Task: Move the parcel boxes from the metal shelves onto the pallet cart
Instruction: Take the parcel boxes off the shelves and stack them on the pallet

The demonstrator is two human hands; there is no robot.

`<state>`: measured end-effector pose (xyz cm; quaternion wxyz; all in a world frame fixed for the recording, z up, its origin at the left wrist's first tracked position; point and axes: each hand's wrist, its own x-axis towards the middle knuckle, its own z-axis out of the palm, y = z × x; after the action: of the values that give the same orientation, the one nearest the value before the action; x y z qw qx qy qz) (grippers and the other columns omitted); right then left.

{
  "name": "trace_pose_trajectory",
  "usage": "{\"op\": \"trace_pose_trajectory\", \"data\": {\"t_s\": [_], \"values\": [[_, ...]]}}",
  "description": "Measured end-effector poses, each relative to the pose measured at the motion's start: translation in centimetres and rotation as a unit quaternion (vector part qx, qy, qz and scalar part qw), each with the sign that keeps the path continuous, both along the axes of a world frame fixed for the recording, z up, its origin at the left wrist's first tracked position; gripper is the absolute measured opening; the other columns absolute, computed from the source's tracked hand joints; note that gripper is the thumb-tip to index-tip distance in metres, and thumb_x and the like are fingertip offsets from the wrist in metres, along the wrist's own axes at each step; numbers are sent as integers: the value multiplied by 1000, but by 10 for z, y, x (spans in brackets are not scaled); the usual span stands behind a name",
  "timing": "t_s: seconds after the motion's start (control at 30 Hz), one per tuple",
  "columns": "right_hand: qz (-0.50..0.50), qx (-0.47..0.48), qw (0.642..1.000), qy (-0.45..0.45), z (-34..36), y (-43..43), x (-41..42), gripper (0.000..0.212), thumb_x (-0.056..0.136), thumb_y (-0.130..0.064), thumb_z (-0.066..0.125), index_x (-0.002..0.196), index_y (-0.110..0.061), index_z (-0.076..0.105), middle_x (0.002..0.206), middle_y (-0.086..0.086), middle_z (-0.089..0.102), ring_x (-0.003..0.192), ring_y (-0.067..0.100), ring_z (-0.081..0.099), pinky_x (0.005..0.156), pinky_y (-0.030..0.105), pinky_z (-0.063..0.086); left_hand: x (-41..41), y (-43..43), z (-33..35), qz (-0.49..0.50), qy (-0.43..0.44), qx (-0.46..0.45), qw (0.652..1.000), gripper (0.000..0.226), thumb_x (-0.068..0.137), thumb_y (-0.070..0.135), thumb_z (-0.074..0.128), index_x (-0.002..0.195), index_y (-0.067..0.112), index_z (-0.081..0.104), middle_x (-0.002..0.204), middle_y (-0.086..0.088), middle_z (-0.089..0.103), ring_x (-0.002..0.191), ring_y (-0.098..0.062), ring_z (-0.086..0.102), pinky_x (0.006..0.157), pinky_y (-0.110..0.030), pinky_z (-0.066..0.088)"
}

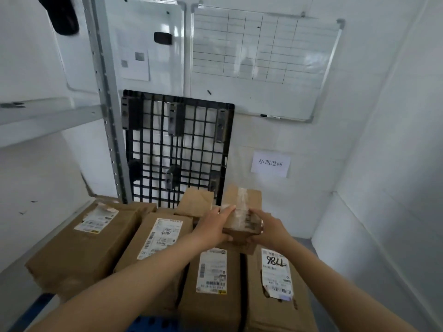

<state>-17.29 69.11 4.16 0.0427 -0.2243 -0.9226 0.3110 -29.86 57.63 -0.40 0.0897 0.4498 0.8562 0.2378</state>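
A small brown parcel box (242, 225) with clear tape is held between my left hand (214, 226) and my right hand (268, 227), just above the stack. Below it lie several larger cardboard boxes with white labels: one at the left (81, 243), one beside it (158, 245), one in the middle (211, 283), and one marked "7786" (275, 279). Two more boxes (242, 195) stand behind the held one. A blue pallet cart deck (148, 323) shows under the stack at the bottom edge.
A black plastic pallet (177, 144) leans upright against the wall behind the boxes. The grey metal shelf upright (105, 99) and a shelf board (43, 116) are at the left. Whiteboards (263, 61) hang on the wall; a white wall closes the right side.
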Motion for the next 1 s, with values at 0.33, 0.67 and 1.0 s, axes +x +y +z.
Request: {"op": "trace_pose_trajectory", "data": {"t_s": [0.33, 0.67, 1.0], "values": [[26, -56, 997, -37, -37, 72, -84, 74, 78, -7, 68, 141, -17, 30, 137, 7, 46, 122, 24, 48, 101, 30, 41, -75, 60, -32, 37, 10, -72, 997, 85, 78, 32, 70, 145, 32, 18, 143, -6, 35, 131, -29, 32, 109, -48, 32], [41, -63, 995, -67, -78, 86, -118, 76, 77, -11, 70, 142, -17, 30, 140, 4, 44, 126, 21, 43, 101, 29, 39, -88, 66, -59, 78, 49, -151, 984, 77, 84, 30, 64, 146, 31, 17, 153, -6, 18, 141, -38, 12, 114, -52, 22], [72, 6, 992, -108, -75, 82, -127, 64, 81, -13, 66, 137, -14, 35, 135, 8, 48, 122, 24, 47, 97, 30, 42, -92, 66, -46, 57, 18, -169, 984, 77, 84, 28, 66, 146, 28, 21, 151, -6, 23, 136, -29, 25, 108, -44, 35]]}}
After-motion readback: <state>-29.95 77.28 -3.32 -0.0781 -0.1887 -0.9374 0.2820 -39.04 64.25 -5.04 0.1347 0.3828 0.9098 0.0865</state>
